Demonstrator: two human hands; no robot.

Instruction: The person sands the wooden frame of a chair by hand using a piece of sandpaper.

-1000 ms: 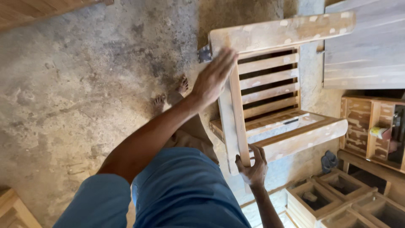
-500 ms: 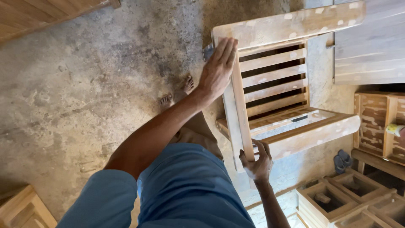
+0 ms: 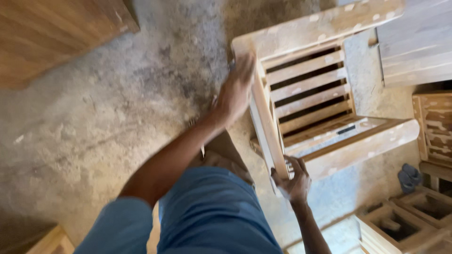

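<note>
A bare wooden chair (image 3: 310, 89) with a slatted panel lies tipped on the concrete floor in front of me. My left hand (image 3: 234, 91) rests flat with fingers stretched out on the chair's near rail, close to its upper corner. My right hand (image 3: 293, 178) grips the lower end of that same rail, fingers curled around the wood. The picture is blurred by motion. My blue-clad legs fill the bottom centre.
A wooden board (image 3: 52, 33) lies at the top left and a grey plank stack (image 3: 419, 47) at the top right. Small wooden frames (image 3: 400, 226) stand at the bottom right beside a pair of blue sandals (image 3: 408, 176). Another wooden piece (image 3: 49, 242) shows at the bottom left.
My left hand slid down along the rail from the upper corner. The view shifted and blurred. My right hand kept its grip on the rail's lower end.
</note>
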